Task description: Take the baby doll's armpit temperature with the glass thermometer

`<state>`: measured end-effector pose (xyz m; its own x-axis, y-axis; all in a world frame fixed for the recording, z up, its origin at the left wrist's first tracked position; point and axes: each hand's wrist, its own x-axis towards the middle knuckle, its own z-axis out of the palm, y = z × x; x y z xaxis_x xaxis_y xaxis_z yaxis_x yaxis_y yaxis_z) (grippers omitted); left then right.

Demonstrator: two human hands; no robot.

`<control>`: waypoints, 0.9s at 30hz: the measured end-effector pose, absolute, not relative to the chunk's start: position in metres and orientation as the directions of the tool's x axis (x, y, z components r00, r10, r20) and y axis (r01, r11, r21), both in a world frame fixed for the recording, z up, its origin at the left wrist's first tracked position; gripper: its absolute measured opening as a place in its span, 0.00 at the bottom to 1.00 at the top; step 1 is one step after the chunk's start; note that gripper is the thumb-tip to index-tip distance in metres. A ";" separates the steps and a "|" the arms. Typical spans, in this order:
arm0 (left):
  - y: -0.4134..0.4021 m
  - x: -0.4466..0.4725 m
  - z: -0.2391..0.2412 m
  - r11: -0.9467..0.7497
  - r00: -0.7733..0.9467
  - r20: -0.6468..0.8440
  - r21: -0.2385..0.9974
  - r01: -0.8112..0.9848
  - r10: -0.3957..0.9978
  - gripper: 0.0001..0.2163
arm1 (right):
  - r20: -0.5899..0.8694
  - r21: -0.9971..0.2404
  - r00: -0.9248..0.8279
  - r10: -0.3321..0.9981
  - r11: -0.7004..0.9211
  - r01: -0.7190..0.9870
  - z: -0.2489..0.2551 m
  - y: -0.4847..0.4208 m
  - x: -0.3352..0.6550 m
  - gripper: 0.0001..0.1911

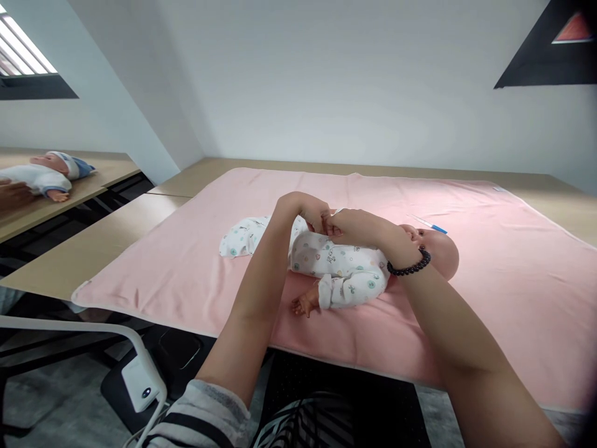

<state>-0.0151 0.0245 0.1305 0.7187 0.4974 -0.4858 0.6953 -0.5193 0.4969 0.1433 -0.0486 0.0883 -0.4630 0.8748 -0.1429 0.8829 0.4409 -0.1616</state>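
While left hand (311, 211) and right hand (360, 228) pinch doll (342, 269), blanket (494, 286) spreads bare.

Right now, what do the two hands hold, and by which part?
Both the left hand and the right hand pinch the onesie at its front, where the hands meet, on the doll.

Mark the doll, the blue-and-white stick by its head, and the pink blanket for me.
doll (338, 264): head view, on its printed suit.
blue-and-white stick (429, 224): head view, its middle.
pink blanket (504, 280): head view, bare patch right of the doll.
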 end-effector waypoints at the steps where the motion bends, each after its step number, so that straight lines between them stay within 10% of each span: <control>1: 0.024 -0.016 0.131 -0.515 0.720 -0.476 0.504 0.694 0.504 0.15 | -0.141 -0.158 -0.459 0.877 0.438 0.885 0.088 -0.049 0.143 0.08; 27: 0.033 -0.003 0.120 -0.621 0.679 -0.521 0.317 0.717 0.518 0.20 | -0.162 -0.193 -0.427 0.889 0.396 0.898 0.087 -0.046 0.148 0.10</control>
